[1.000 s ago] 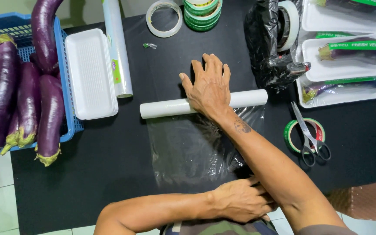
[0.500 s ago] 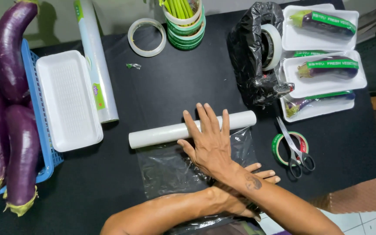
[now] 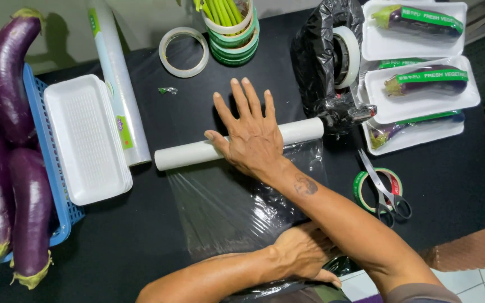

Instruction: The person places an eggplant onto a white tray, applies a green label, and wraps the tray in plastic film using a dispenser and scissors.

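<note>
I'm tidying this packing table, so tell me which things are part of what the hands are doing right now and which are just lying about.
In use:
right hand pressing flat on the cling film roll
left hand holding down the near end of the pulled-out film sheet

Lying about:
foam trays
loose eggplants in the blue basket
scissors
clear tape roll
wrapped eggplant trays
</note>
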